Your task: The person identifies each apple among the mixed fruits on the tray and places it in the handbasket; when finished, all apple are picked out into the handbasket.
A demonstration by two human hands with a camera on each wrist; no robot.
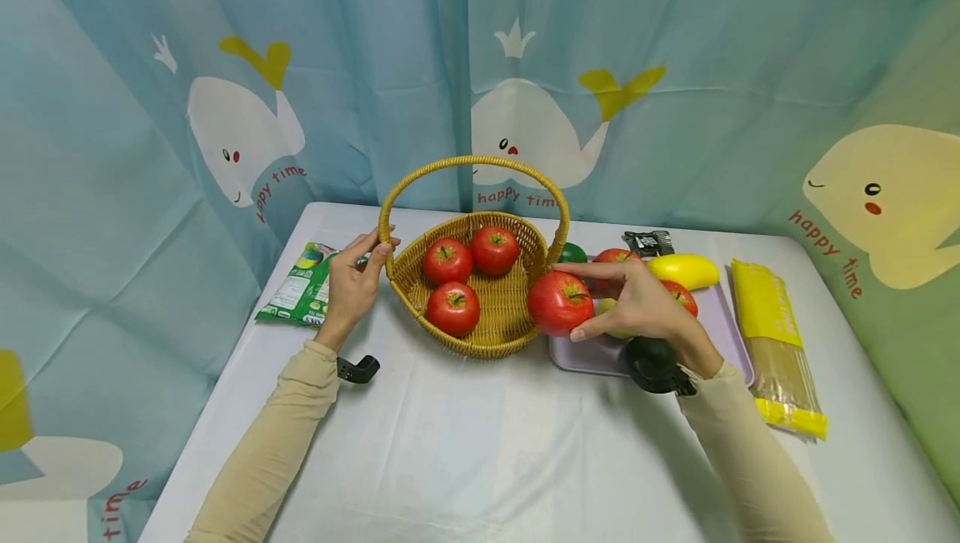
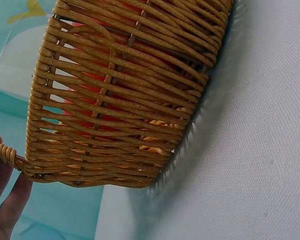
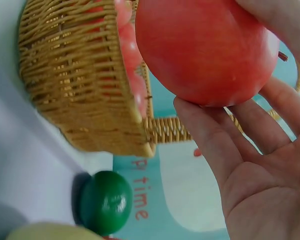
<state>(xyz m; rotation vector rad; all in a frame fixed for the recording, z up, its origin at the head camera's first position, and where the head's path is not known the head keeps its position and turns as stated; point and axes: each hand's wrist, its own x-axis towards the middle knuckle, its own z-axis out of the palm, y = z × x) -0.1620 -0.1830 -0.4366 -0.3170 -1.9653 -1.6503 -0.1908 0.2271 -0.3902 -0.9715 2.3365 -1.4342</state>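
Note:
A yellow wicker basket [image 1: 498, 310] with a tall arched handle [image 1: 472, 161] stands on the white table. Three red apples lie inside, one at the left [image 1: 447, 261], one at the back [image 1: 495, 251] and one in front [image 1: 453, 308]. My left hand [image 1: 354, 281] pinches the foot of the handle at the basket's left rim. In my right hand [image 1: 637, 301], thumb and fingers grip another red apple [image 1: 558, 303], held up beside the basket's right rim. The right wrist view shows this apple [image 3: 205, 50] close up, with the basket wall [image 3: 70, 75] behind it.
A lavender tray [image 1: 723, 335] at the right, partly behind my right hand, bears a banana [image 1: 684, 271], red apples [image 1: 678, 297] and a green fruit [image 1: 573, 253]. Beyond are a black packet [image 1: 648, 242] and a yellow noodle bag [image 1: 776, 351]. A green snack bag [image 1: 300, 289] lies left.

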